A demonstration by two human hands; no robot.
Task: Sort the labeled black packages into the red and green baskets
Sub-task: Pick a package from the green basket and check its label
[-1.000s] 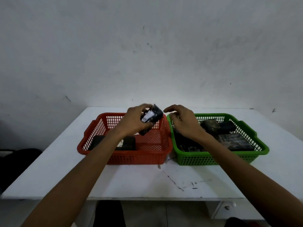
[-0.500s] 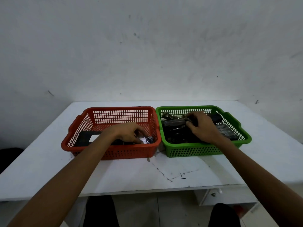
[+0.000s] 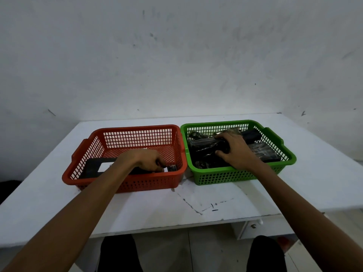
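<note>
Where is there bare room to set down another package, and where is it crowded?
Free: the table strip in front of both baskets, the table left of the red basket and right of the green basket, and the red basket's back half. Crowded: the green basket, full of packages under the right hand; the red basket's front, under the left hand.

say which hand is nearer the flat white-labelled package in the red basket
Left. The left hand sits just right of the flat package in the red basket; the right hand is in the green basket.
</note>
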